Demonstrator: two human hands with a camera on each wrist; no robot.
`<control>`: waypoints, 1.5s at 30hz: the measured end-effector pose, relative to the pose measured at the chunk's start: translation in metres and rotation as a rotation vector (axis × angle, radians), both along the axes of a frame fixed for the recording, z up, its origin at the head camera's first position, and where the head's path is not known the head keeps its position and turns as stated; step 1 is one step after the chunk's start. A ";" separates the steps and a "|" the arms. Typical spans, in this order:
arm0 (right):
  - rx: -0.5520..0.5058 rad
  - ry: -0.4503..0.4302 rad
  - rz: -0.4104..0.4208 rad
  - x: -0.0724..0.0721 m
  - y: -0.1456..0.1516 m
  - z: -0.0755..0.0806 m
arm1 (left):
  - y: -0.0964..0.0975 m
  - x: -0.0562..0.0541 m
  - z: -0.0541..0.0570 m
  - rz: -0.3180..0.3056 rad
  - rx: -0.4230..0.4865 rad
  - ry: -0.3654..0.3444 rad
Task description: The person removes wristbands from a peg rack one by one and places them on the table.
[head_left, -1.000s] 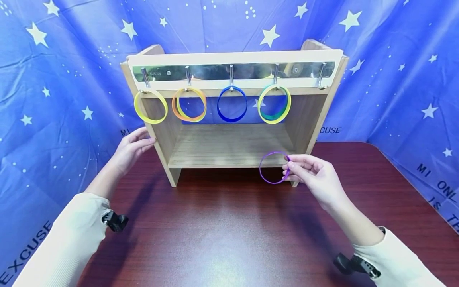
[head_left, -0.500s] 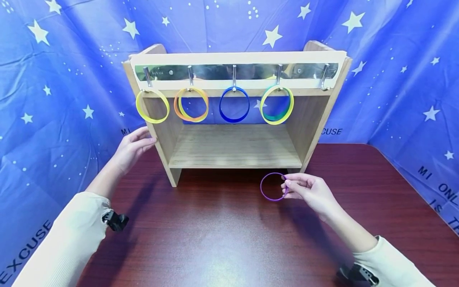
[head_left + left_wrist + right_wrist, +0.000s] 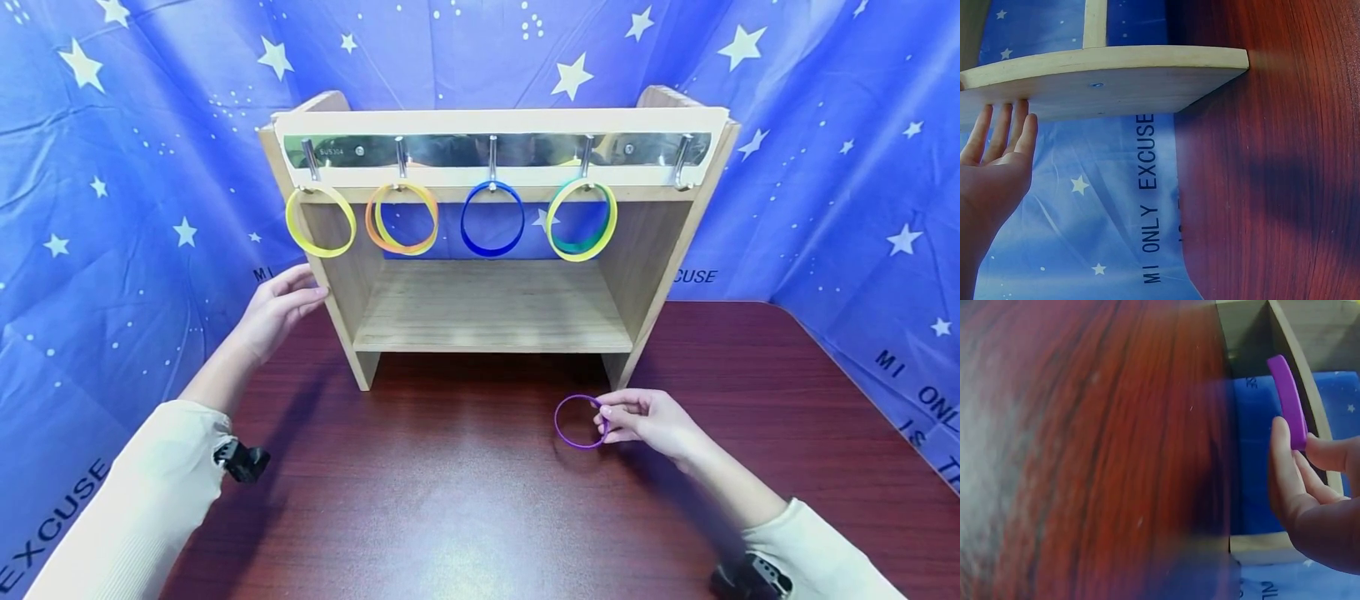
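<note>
My right hand (image 3: 651,421) pinches a thin purple ring (image 3: 557,421) by its right side, a little above the table in front of the wooden rack (image 3: 491,308). In the right wrist view the purple ring (image 3: 1289,403) shows edge-on between thumb and fingers. My left hand (image 3: 279,312) touches the rack's left side panel; the left wrist view shows its straight fingertips against that panel (image 3: 1116,94). From the rack's hooks hang a yellow ring (image 3: 349,237), an orange and yellow pair of rings (image 3: 431,237), a blue ring (image 3: 492,252) and a yellow and green pair of rings (image 3: 613,225).
A metal hook strip (image 3: 540,150) runs along the rack's top board. Its rightmost hook (image 3: 682,162) bears no ring. The dark red wooden table (image 3: 450,475) stretches out in front. Blue star-printed cloth (image 3: 150,150) hangs behind and on both sides.
My right hand has lowered the purple ring from in front of the rack's shelf edge toward the table, nearer to me. The left hand stays at the side panel. The view has shifted slightly.
</note>
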State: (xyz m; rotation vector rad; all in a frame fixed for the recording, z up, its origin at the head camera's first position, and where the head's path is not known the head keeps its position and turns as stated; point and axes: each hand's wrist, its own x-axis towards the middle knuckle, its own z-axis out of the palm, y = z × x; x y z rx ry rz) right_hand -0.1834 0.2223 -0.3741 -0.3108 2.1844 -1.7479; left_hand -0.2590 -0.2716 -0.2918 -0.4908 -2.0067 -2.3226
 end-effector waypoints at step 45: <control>0.417 0.076 0.031 -0.001 0.041 0.003 | 0.001 0.004 0.002 0.028 0.021 -0.034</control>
